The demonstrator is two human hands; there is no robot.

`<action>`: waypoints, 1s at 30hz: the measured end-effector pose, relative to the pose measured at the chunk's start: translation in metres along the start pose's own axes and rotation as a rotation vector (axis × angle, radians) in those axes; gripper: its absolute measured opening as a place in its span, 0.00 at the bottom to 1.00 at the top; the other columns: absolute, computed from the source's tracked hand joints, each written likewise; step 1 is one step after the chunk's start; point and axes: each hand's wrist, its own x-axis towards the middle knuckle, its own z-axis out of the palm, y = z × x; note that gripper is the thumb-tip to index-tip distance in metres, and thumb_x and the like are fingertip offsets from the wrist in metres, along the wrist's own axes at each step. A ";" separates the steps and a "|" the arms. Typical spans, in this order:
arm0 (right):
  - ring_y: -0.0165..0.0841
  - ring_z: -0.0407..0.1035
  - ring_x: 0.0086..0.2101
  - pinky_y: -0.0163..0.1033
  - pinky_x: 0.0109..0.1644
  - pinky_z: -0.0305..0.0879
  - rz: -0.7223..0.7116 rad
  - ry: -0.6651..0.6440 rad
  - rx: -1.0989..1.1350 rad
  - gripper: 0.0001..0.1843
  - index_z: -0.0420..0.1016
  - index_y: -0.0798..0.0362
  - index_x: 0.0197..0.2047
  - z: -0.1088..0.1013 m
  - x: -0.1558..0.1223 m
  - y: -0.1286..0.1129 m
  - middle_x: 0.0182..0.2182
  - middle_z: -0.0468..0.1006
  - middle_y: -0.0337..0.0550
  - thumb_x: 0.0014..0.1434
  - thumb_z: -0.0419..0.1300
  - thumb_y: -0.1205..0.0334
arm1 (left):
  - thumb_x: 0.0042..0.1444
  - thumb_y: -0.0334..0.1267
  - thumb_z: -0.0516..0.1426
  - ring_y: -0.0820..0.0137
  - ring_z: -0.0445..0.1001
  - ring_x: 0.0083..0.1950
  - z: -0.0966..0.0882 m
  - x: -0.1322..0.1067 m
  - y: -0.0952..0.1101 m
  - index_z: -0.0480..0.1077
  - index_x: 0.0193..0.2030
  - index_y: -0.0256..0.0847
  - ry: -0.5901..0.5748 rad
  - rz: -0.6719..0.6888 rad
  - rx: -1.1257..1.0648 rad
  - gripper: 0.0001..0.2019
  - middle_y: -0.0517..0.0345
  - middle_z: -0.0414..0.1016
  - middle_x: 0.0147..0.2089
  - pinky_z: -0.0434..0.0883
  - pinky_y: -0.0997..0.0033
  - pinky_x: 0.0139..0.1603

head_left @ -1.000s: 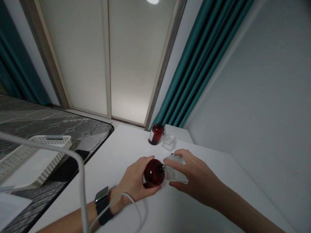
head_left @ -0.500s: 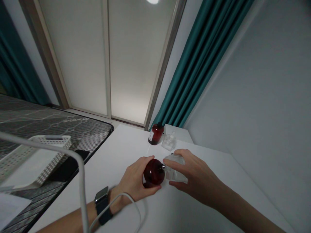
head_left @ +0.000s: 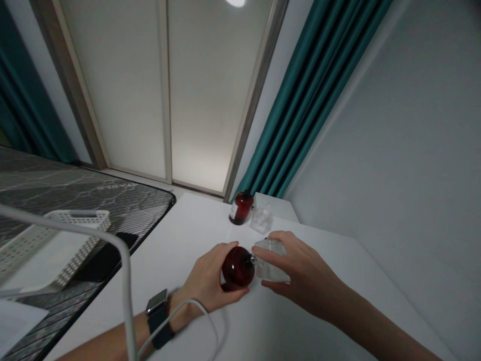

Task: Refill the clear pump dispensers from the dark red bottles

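My left hand (head_left: 206,280) is wrapped round a dark red bottle (head_left: 236,268) lying low over the white table (head_left: 180,240). My right hand (head_left: 300,278) grips a clear glass bottle (head_left: 271,260) right beside it. The two bottles meet at a small metal neck between my hands. A watch sits on my left wrist.
A second red bottle (head_left: 241,208) and a second clear bottle (head_left: 262,218) stand at the table's far end by the teal curtain (head_left: 300,110). A white perforated basket (head_left: 52,248) lies on the grey mattress to the left. A white cable (head_left: 124,281) crosses the foreground.
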 end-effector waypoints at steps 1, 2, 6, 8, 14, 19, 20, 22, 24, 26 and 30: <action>0.47 0.72 0.46 0.49 0.43 0.72 -0.002 0.001 -0.002 0.33 0.71 0.44 0.57 0.000 0.000 0.000 0.51 0.72 0.55 0.49 0.74 0.63 | 0.43 0.38 0.68 0.56 0.77 0.55 0.000 0.000 0.000 0.54 0.65 0.46 -0.003 -0.003 0.001 0.43 0.50 0.74 0.57 0.77 0.57 0.55; 0.47 0.72 0.46 0.49 0.43 0.72 -0.003 0.000 -0.004 0.33 0.71 0.44 0.57 -0.001 0.001 0.000 0.51 0.73 0.55 0.49 0.74 0.63 | 0.44 0.38 0.68 0.56 0.77 0.55 0.000 0.000 0.000 0.54 0.65 0.46 -0.006 -0.006 0.001 0.42 0.50 0.74 0.57 0.76 0.57 0.55; 0.47 0.72 0.46 0.49 0.43 0.72 -0.002 -0.005 -0.005 0.33 0.71 0.44 0.58 -0.002 0.002 -0.001 0.51 0.73 0.54 0.49 0.74 0.63 | 0.44 0.38 0.68 0.56 0.77 0.55 0.000 -0.001 0.000 0.54 0.65 0.46 -0.008 -0.020 -0.004 0.42 0.49 0.74 0.57 0.76 0.56 0.56; 0.47 0.72 0.46 0.49 0.42 0.72 -0.006 -0.004 -0.007 0.33 0.71 0.44 0.57 -0.002 0.002 -0.001 0.51 0.73 0.54 0.49 0.74 0.63 | 0.44 0.38 0.67 0.55 0.77 0.56 0.000 -0.001 0.000 0.54 0.65 0.46 -0.012 -0.027 -0.010 0.42 0.49 0.74 0.58 0.76 0.56 0.56; 0.47 0.71 0.46 0.49 0.43 0.71 -0.013 -0.009 -0.012 0.33 0.71 0.43 0.57 -0.002 0.001 0.000 0.51 0.73 0.54 0.49 0.74 0.63 | 0.44 0.38 0.68 0.55 0.77 0.55 0.000 -0.001 0.001 0.53 0.65 0.47 -0.023 -0.033 -0.015 0.42 0.49 0.73 0.57 0.76 0.55 0.56; 0.48 0.71 0.47 0.49 0.43 0.71 -0.021 -0.011 -0.007 0.34 0.70 0.44 0.58 -0.003 0.002 0.000 0.52 0.72 0.55 0.49 0.74 0.64 | 0.44 0.38 0.68 0.56 0.77 0.55 0.000 -0.002 0.000 0.53 0.65 0.47 -0.016 -0.030 -0.016 0.42 0.50 0.73 0.58 0.76 0.56 0.56; 0.48 0.71 0.47 0.50 0.43 0.71 -0.022 -0.012 -0.006 0.34 0.70 0.44 0.58 -0.003 0.003 0.000 0.52 0.72 0.55 0.49 0.74 0.64 | 0.44 0.38 0.68 0.56 0.77 0.55 0.000 -0.002 0.000 0.53 0.65 0.47 -0.016 -0.030 -0.017 0.42 0.50 0.73 0.58 0.76 0.56 0.56; 0.48 0.71 0.47 0.50 0.43 0.71 -0.021 -0.020 -0.005 0.33 0.70 0.44 0.58 -0.003 0.003 0.000 0.51 0.72 0.55 0.49 0.74 0.64 | 0.44 0.38 0.68 0.56 0.76 0.55 0.000 -0.002 0.000 0.53 0.65 0.47 -0.018 -0.033 -0.019 0.43 0.50 0.73 0.58 0.76 0.57 0.56; 0.49 0.71 0.47 0.50 0.43 0.71 -0.019 -0.025 -0.006 0.33 0.70 0.45 0.58 -0.003 0.003 0.000 0.51 0.72 0.55 0.49 0.74 0.65 | 0.44 0.38 0.68 0.56 0.76 0.56 0.000 -0.002 0.001 0.53 0.65 0.47 -0.027 -0.037 -0.021 0.43 0.49 0.73 0.58 0.75 0.56 0.57; 0.49 0.71 0.47 0.51 0.44 0.71 -0.023 -0.022 -0.006 0.33 0.70 0.45 0.58 -0.003 0.003 -0.001 0.51 0.72 0.55 0.49 0.74 0.65 | 0.45 0.38 0.68 0.56 0.76 0.56 0.000 -0.001 0.001 0.52 0.65 0.47 -0.037 -0.040 -0.024 0.43 0.49 0.73 0.58 0.75 0.56 0.57; 0.49 0.71 0.47 0.51 0.43 0.71 -0.025 -0.015 -0.011 0.33 0.71 0.45 0.57 -0.002 0.003 0.000 0.51 0.72 0.55 0.49 0.75 0.64 | 0.45 0.38 0.68 0.56 0.75 0.57 0.000 -0.001 0.001 0.51 0.66 0.47 -0.043 -0.040 -0.028 0.43 0.49 0.72 0.58 0.75 0.55 0.57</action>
